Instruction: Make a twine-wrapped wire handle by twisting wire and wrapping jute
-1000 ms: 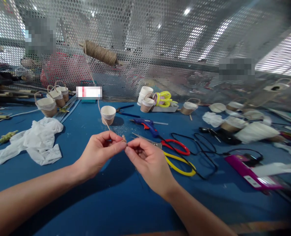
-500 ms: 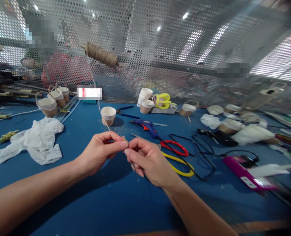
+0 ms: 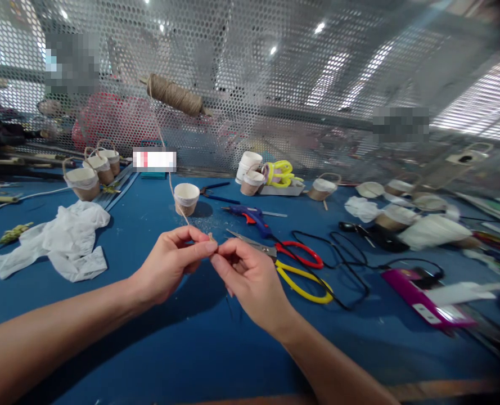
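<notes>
A thin brown twine (image 3: 170, 181) runs down from a spool (image 3: 174, 95) hung on the perforated metal screen to my two hands above the blue table. My left hand (image 3: 171, 265) pinches the twine's end between thumb and forefinger. My right hand (image 3: 246, 277) meets it fingertip to fingertip, also closed in a pinch on the twine's end. A small paper cup (image 3: 186, 197) stands just behind my hands. Red and yellow handled scissors (image 3: 294, 263) lie right beside my right hand.
A crumpled white plastic glove (image 3: 59, 239) lies at left. Small cup baskets with handles (image 3: 85, 179) stand at back left, more cups (image 3: 252, 174) at back centre and right. A blue glue gun (image 3: 252, 216), black cables (image 3: 346, 259) and a magenta device (image 3: 427, 304) lie to the right. A person sits behind the screen.
My right hand's fingers have shifted slightly against the twine end, the hand sliding a little left and down. My left hand stays in place, still pinching.
</notes>
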### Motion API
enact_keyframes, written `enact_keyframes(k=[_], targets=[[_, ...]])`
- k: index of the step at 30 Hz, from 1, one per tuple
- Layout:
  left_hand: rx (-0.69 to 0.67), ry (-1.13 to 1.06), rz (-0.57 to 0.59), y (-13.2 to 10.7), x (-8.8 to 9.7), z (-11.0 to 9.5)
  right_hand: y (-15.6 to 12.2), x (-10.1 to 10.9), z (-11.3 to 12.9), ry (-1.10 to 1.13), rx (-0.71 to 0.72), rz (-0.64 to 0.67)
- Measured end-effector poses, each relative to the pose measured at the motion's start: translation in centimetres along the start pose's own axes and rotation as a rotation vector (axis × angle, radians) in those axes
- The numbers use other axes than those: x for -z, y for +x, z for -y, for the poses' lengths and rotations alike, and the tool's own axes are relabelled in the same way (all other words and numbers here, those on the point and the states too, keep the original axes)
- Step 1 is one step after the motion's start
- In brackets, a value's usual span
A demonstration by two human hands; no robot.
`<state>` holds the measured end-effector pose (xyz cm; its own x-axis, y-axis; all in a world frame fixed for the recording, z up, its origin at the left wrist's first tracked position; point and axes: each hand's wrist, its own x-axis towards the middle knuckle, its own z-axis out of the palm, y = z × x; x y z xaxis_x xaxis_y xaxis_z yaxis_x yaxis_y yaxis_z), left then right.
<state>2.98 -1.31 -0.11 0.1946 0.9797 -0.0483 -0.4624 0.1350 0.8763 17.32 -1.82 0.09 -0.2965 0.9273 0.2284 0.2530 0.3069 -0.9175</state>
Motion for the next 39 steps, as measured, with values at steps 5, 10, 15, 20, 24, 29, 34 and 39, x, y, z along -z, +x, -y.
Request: enact_keyframes(k=[5,10,15,20,24,29,34,39], targets=[[0.014,0.003,0.066,0.0,0.2,-0.2,0.4,0.5,0.0,0.297,-0.131,0.183],[-0.033,0.058,0.031,0.1,0.2,-0.2,0.6,0.5,-0.3,0.439,-0.171,0.165],[-0.092,0.095,0.009,-0.1,0.0,-0.1,0.5,0.3,-0.3,0.410,-0.153,0.103],[-0.117,0.130,-0.025,-0.3,-0.1,0.0,0.5,0.2,-0.1,0.320,-0.137,0.060],[-0.146,0.187,-0.067,-0.4,-0.2,0.0,0.5,0.2,0.1,0.225,-0.120,0.038],[-0.170,0.213,-0.083,-0.4,-0.3,0.0,0.2,0.1,0.3,0.091,-0.063,0.007],[-0.163,0.200,-0.037,-0.5,-0.2,0.0,0.1,0.2,0.4,0.043,-0.014,0.015],[-0.052,0.071,0.089,-0.3,0.1,-0.5,0.6,1.2,0.7,0.192,-0.094,0.242]])
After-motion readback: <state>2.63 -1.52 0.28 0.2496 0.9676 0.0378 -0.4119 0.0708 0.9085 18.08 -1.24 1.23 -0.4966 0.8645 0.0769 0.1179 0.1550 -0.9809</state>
